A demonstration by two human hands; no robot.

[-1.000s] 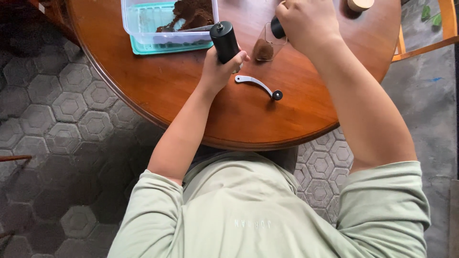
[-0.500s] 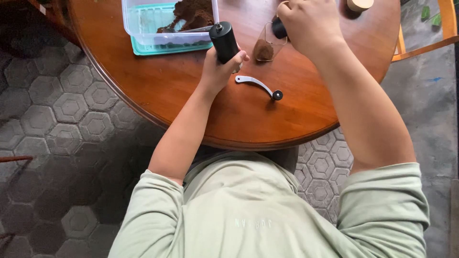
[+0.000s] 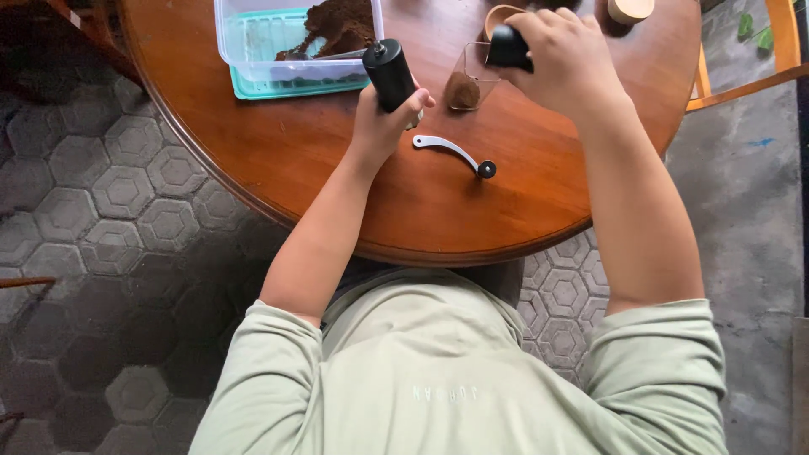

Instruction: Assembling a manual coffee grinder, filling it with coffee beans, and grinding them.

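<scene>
My left hand (image 3: 383, 122) grips a black cylindrical hand grinder body (image 3: 388, 74), held upright over the round wooden table (image 3: 337, 177). My right hand (image 3: 566, 63) is closed on a small black cup-shaped part (image 3: 506, 48), tipped over a clear glass cup (image 3: 466, 80) that holds brown ground powder. A silver crank handle with a black knob (image 3: 455, 153) lies flat on the table between my arms, just right of my left hand.
A clear plastic tub with a teal base (image 3: 282, 50) holding dark brown grounds stands at the back left. A wooden lid (image 3: 629, 9) and a tan cup rim (image 3: 499, 14) sit at the far edge. A wooden chair frame (image 3: 763, 59) is at the right; hexagon floor tiles lie below.
My right hand with the black part has shifted slightly over the glass cup. My left hand still holds the grinder body in about the same place.
</scene>
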